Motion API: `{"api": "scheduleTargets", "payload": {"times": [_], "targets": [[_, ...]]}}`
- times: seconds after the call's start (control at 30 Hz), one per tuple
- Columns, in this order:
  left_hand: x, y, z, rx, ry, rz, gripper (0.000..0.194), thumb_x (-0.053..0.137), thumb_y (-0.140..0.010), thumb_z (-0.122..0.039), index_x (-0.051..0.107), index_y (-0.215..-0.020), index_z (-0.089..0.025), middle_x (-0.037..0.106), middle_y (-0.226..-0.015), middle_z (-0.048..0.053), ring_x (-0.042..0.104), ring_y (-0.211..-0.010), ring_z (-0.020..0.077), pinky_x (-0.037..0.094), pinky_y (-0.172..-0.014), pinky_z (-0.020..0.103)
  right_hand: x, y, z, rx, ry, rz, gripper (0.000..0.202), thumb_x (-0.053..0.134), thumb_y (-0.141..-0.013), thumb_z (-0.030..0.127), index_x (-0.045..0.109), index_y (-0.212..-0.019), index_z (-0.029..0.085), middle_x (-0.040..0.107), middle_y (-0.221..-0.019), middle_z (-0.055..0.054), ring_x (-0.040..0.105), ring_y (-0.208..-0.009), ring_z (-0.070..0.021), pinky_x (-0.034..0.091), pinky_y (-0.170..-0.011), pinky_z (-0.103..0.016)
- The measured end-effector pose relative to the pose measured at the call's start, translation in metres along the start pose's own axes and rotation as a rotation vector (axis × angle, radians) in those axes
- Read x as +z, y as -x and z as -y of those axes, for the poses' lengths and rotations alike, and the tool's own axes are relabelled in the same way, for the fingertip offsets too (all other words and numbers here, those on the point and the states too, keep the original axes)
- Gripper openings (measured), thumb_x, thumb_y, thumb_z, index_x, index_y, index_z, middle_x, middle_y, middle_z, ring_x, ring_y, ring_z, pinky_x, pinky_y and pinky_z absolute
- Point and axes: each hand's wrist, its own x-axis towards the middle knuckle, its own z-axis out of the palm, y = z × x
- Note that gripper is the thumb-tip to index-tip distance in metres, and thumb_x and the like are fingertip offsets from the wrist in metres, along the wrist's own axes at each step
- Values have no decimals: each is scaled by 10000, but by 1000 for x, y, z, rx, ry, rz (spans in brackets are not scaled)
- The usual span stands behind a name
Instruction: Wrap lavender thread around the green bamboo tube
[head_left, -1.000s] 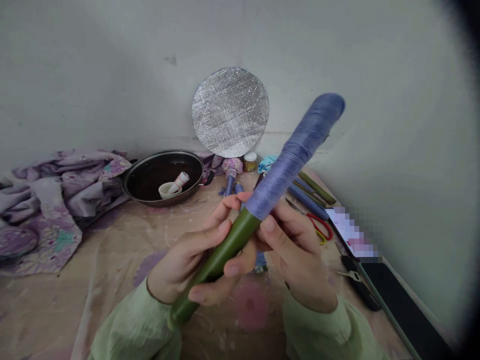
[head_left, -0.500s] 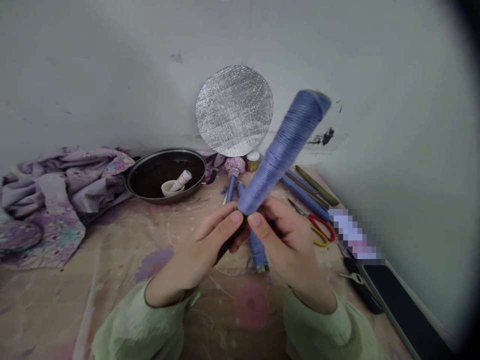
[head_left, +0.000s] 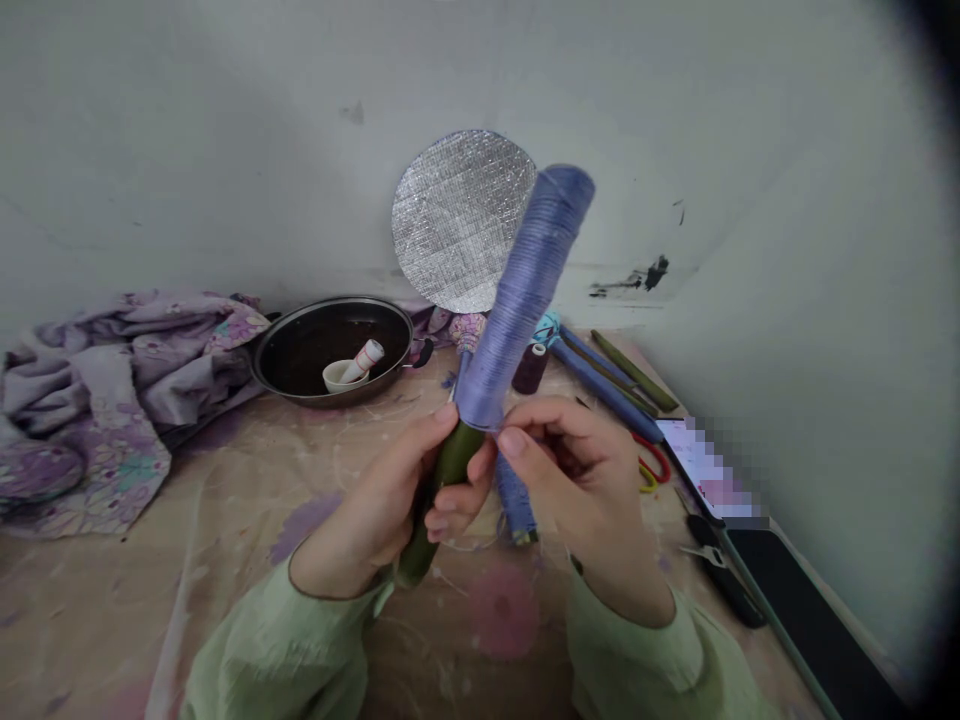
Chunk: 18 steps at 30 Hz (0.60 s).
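A green stick (head_left: 450, 462), thickly wound with blue thread (head_left: 517, 300) over its upper part, leans upward to the right in front of me. My left hand (head_left: 390, 480) is closed round the bare green part, just below the winding. At the winding's lower edge my right hand (head_left: 585, 480) pinches, thumb against forefinger, on the end of the blue thread; the fingertips partly hide it. On the table behind my hands lies another blue-wound stick (head_left: 516, 505), partly covered by them.
A round silvery fan-like disc (head_left: 457, 220) stands by the wall. To the left are a dark pan (head_left: 300, 400) holding a white cup (head_left: 337, 377), and crumpled floral cloth (head_left: 82, 400). On the right lie scissors (head_left: 654, 458), wound sticks (head_left: 611, 385), a dark spool (head_left: 529, 370) and phones (head_left: 802, 600).
The wound stick has turned more upright, its top moving left. My left hand now wraps the green part, and my right fingers have shifted to the winding's lower right edge.
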Motion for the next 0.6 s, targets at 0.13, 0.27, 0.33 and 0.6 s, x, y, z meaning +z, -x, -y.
{"api": "scheduleTargets", "payload": {"times": [0.13,0.27,0.33,0.6], "targets": [[-2,1,2,-15,44,50,471,567,-907,-585,520,-677,-178,320,-467,-91,197,-358,36,214,-330,140,1,1,1,1,-23,-13,117,694,-931,198,677,-817,218,751,-629,10,738,-568,-157,616,-543,-254],[-3,1,3,-20,73,75,467,561,-905,-585,519,-683,-176,321,-475,-88,197,-359,36,202,-326,141,1,1,2,5,-22,-28,130,693,-938,217,672,-809,217,749,-621,10,733,-561,-151,599,-522,-238],[-3,1,4,-10,86,82,463,553,-907,-584,519,-693,-175,317,-483,-87,200,-360,37,186,-324,143,2,0,1,18,-45,-20,134,684,-947,218,668,-814,217,749,-622,14,723,-547,-138,596,-524,-229],[-1,2,3,-49,126,176,427,636,-867,-541,472,-682,-193,297,-474,-105,143,-314,18,162,-280,127,4,-1,-3,28,-15,-28,208,713,-929,366,637,-797,224,662,-531,37,607,-443,-119,519,-448,-223]]}}
